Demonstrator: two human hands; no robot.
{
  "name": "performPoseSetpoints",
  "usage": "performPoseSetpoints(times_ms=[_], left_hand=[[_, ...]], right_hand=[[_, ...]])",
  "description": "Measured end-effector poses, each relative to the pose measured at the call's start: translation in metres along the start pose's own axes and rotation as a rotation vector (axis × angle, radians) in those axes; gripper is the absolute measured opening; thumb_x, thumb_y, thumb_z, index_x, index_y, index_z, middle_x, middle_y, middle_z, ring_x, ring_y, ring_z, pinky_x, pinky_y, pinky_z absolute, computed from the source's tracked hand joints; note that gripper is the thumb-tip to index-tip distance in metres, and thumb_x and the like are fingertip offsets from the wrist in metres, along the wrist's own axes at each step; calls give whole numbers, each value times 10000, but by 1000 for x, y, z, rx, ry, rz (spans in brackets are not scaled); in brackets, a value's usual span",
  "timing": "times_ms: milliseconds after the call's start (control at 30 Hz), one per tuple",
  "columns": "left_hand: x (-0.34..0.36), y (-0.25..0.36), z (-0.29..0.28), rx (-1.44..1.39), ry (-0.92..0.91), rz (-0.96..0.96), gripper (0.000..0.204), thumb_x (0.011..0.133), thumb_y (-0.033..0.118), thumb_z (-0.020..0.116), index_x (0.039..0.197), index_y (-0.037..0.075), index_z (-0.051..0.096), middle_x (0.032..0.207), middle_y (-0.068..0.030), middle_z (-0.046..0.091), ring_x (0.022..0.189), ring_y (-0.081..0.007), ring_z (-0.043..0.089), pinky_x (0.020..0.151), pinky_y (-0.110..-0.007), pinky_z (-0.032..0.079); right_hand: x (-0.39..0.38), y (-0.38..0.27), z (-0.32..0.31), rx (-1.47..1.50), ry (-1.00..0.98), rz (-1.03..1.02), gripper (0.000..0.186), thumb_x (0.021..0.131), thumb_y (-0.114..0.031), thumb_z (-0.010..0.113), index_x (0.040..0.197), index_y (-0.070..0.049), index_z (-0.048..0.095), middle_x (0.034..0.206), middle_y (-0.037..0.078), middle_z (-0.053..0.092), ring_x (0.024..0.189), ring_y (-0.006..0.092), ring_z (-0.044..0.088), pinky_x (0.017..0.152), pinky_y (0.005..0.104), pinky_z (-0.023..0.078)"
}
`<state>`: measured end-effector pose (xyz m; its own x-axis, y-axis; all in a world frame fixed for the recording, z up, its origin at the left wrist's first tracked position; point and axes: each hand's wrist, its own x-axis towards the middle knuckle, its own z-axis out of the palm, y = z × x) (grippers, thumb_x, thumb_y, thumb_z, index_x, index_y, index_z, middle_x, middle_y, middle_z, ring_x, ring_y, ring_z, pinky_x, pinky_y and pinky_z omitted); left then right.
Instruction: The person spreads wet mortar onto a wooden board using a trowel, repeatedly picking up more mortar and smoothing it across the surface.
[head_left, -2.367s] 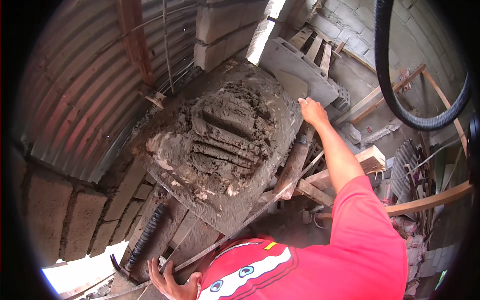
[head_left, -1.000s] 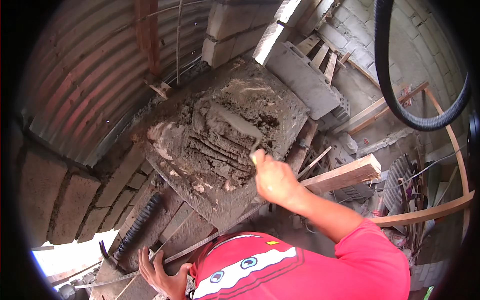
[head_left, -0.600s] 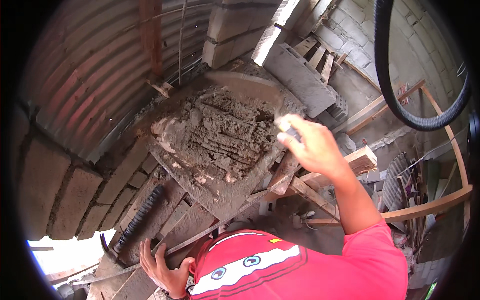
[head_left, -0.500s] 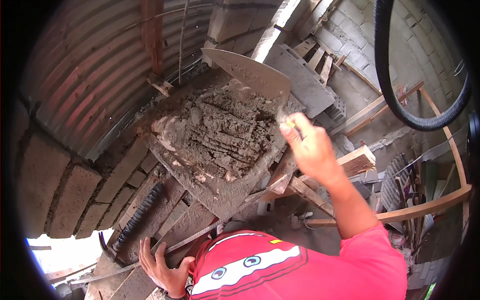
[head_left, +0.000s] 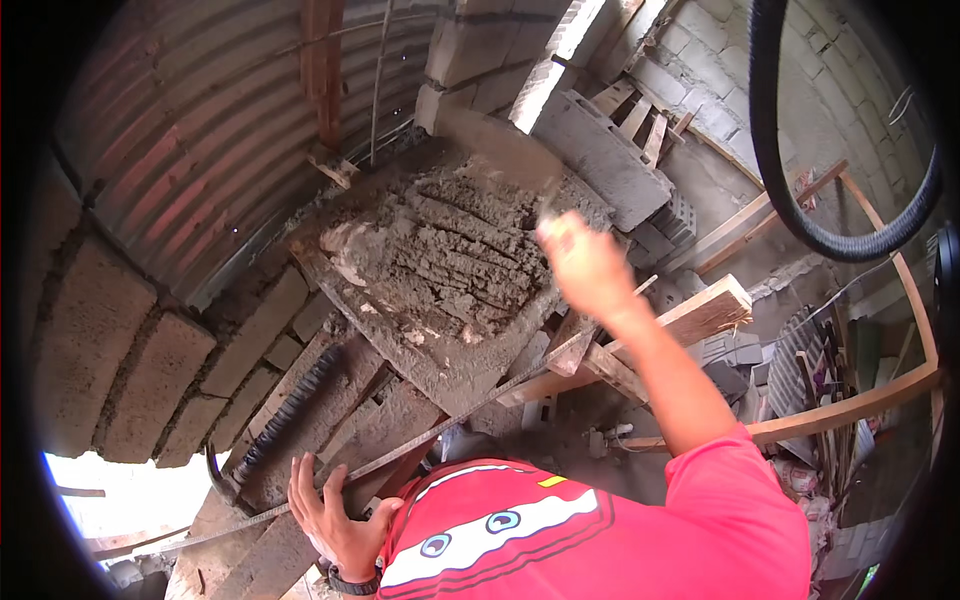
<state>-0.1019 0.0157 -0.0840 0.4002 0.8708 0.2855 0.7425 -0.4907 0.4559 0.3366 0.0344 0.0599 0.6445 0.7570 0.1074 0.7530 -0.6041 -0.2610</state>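
My right hand point(head_left: 583, 262) is closed around the handle of a trowel point(head_left: 495, 150); its flat grey blade rests on the far end of a heap of wet grey mortar point(head_left: 450, 250). The mortar lies on a mortar-caked board point(head_left: 440, 365) that rests on planks. My left hand point(head_left: 328, 505) lies with spread fingers on the top of a block wall point(head_left: 300, 420) at the lower left, next to a ribbed steel bar point(head_left: 285, 415). My red shirt fills the lower middle of the view.
A rusty corrugated metal sheet point(head_left: 210, 130) stands at the left behind rows of blocks point(head_left: 120, 360). Grey concrete blocks point(head_left: 600, 160) and wooden planks point(head_left: 700, 315) lie beyond the board. A black hose point(head_left: 800, 215) loops at the upper right. Timber and debris crowd the right side.
My right hand swept from the board's far right edge across the mortar, cutting through it with the trowel. It now sits higher on the right. My left hand stayed on the wall.
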Motion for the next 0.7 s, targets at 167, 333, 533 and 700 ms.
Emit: performPoseSetpoints(times_ms=[167, 333, 533, 700], left_hand=[[2, 3, 2, -25, 25, -21, 811, 710, 666, 901, 1226, 80, 679, 1590, -216, 515, 1493, -488, 456, 1198, -621, 375], [-2, 1, -4, -26, -5, -16, 811, 664, 593, 945, 1227, 75, 677, 1590, -210, 514, 1493, -489, 454, 1202, -620, 376], [0, -1, -4, -27, 13, -22, 823, 664, 601, 943, 1241, 80, 674, 1595, -212, 513, 1499, -485, 452, 1208, -612, 374], [0, 1, 7, -7, 48, -18, 890, 731, 796, 825, 1204, 55, 687, 1543, -217, 546, 1462, -487, 489, 1172, -632, 399]], right_hand=[[20, 3, -14, -343, -383, -98, 598, 1099, -623, 449, 1228, -113, 732, 1152, 227, 778, 1143, 449, 727, 991, 572, 559], [36, -3, -28, -16, 1, -119, 592, 1106, -620, 447, 1184, -80, 676, 1110, 271, 764, 1127, 499, 708, 967, 571, 554], [56, 21, 20, -262, -382, 0, 594, 1119, -555, 442, 1245, -55, 736, 1303, 237, 747, 1264, 426, 688, 1091, 570, 521], [44, 46, 30, -93, -143, 69, 608, 1104, -589, 467, 1314, -60, 681, 1226, 263, 755, 1198, 479, 698, 1050, 577, 534]])
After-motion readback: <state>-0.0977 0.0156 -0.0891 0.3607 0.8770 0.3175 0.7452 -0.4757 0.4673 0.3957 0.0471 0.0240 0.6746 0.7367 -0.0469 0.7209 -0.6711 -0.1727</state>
